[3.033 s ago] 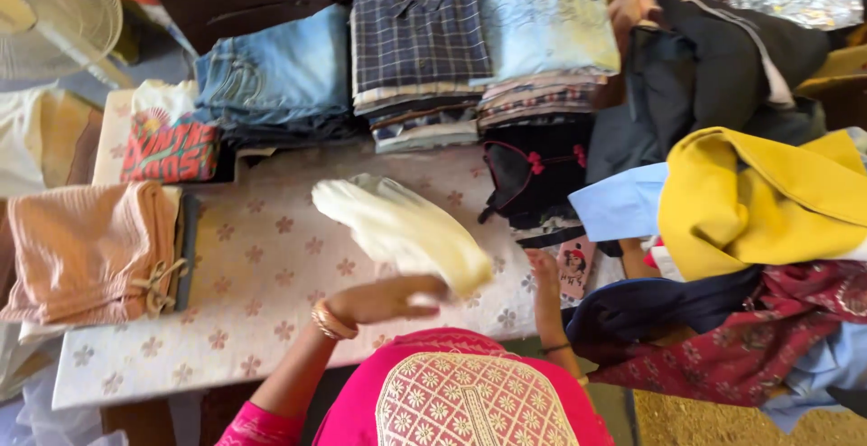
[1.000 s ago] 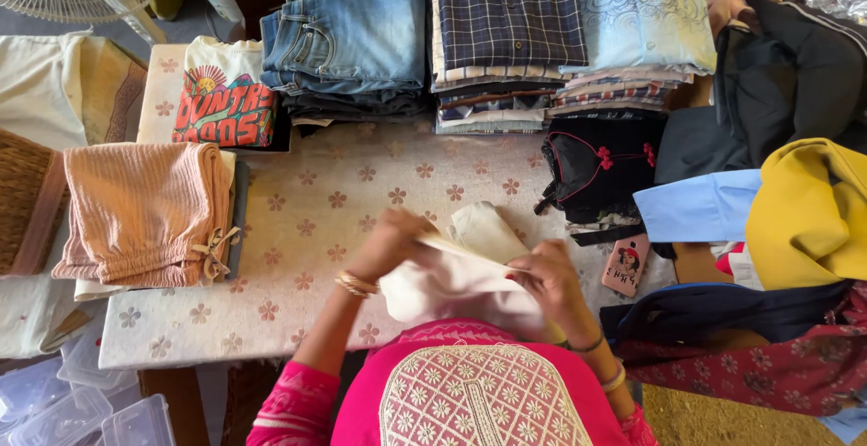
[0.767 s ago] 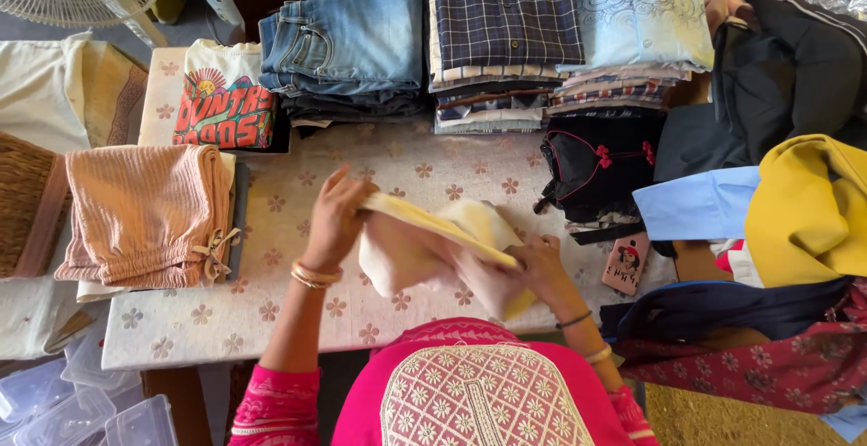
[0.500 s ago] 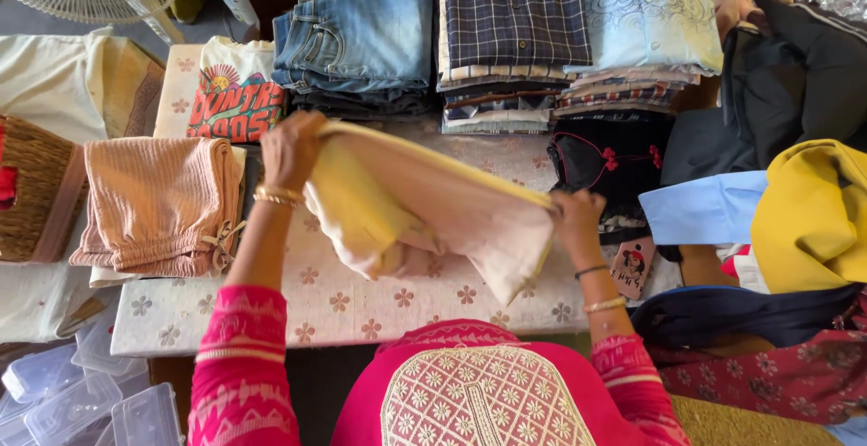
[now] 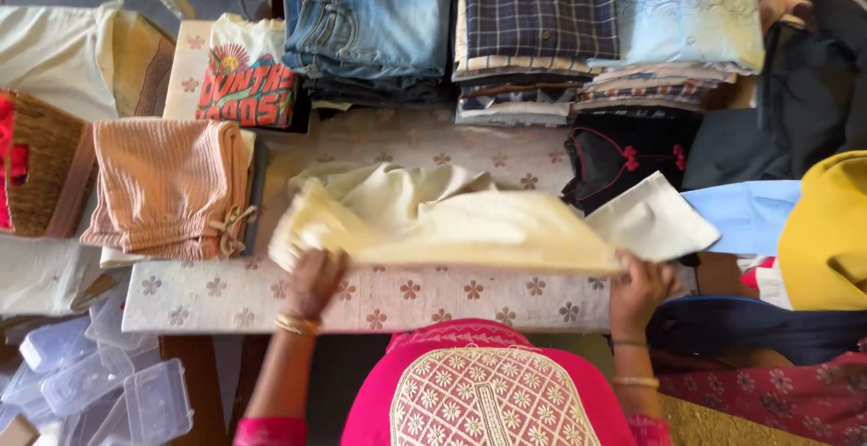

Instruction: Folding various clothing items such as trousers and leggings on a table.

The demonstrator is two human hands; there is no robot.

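A pale yellow garment [image 5: 452, 220] lay stretched across the middle of the flower-patterned table [image 5: 208, 297], and everything else sat around it. The left hand [image 5: 313, 282] gripped its near left corner, fingers curled up under the cloth; the right hand [image 5: 639, 285] pinched its near right edge, where a whitish flap [image 5: 652, 220] stuck out past the grip. Both hands were at the table's near edge, well apart, with the garment's long hem taut between them.

Beyond the garment, along the table's far edge, stood folded jeans [image 5: 375, 26], a stack of checked shirts [image 5: 537, 40] and a light blue stack [image 5: 691, 22]. Left of the garment lay a folded peach ribbed garment [image 5: 167, 184], just beside it, with a printed tee [image 5: 248, 85] behind. A black garment with red trim [image 5: 628, 153] touched the garment's right end, and a yellow garment [image 5: 826, 234] lay farther right. Bare tabletop showed only in a strip between the garment and the near edge, and a narrower band before the far stacks.
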